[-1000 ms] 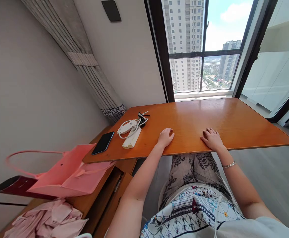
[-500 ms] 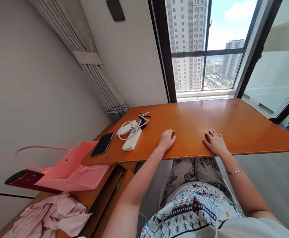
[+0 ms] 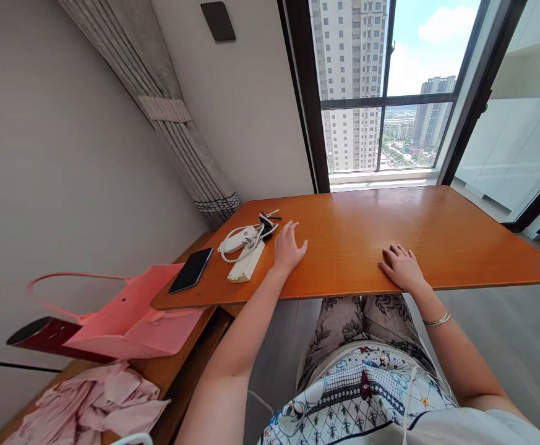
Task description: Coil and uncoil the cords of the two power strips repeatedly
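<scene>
My left hand (image 3: 289,248) is over the left half of the wooden table (image 3: 362,241), fingers stretched forward and thumb apart, holding nothing. Just left of it are a white power strip (image 3: 246,262) and a white adapter (image 3: 242,238) wrapped in a looped white cord, with a black piece (image 3: 266,230) among the coils. Whether my fingertips touch the cord I cannot tell. Flat near the table's front edge rests my right hand (image 3: 401,267), fingers slightly spread, nothing in it, a bracelet on the wrist. A dark phone (image 3: 190,270) lies at the table's left edge.
Left of the table, a pink bag (image 3: 135,315) and a dark red cylinder (image 3: 51,337) rest on a lower wooden cabinet, with crumpled pink cloth (image 3: 88,402) in front. A tied curtain (image 3: 177,123) hangs behind. Beyond the table's back edge is a window (image 3: 385,102).
My left hand has moved left and forward from the table's front edge to beside the power strip, its fingers extending. My right hand has stayed in place.
</scene>
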Motion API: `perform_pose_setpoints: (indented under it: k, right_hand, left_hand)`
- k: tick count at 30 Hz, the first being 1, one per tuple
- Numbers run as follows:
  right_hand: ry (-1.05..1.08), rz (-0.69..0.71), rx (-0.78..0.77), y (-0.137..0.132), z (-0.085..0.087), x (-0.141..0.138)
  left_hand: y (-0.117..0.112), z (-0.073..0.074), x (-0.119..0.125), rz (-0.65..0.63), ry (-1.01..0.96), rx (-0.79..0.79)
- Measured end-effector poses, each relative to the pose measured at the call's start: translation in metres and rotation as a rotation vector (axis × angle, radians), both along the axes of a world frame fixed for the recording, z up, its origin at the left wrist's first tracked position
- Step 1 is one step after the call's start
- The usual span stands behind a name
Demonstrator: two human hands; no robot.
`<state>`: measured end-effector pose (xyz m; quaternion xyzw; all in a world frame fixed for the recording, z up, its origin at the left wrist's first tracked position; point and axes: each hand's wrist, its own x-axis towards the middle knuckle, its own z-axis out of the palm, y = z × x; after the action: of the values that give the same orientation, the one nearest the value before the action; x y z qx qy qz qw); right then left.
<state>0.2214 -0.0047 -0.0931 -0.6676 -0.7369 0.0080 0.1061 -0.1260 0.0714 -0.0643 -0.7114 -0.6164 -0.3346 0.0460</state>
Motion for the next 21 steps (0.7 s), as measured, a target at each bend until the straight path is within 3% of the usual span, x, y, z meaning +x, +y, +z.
perform_pose_setpoints:
  k: [4, 7, 10, 13, 21]
  right_hand:
    - [-0.003, -0.011, -0.013, -0.002, 0.002, -0.002]
    - [-0.008, -0.015, -0.013, -0.002, 0.003, -0.003]
    - [-0.012, -0.009, -0.003, -0.002, 0.002, -0.002]
    - [-0.015, -0.004, 0.008, -0.002, 0.0, -0.001]
    - [-0.001, 0.003, 0.017, -0.002, 0.0, -0.001]
  left_hand:
    - [0.02, 0.025, -0.053, 0.236, 0.063, -0.005]
    - [0.035, 0.032, -0.09, 0.401, 0.123, -0.166]
    - [0.044, 0.031, -0.114, 0.421, 0.175, -0.366]
    - [0.046, 0.029, -0.12, 0.385, 0.211, -0.423]
    - [0.039, 0.026, -0.101, 0.416, 0.278, -0.4]
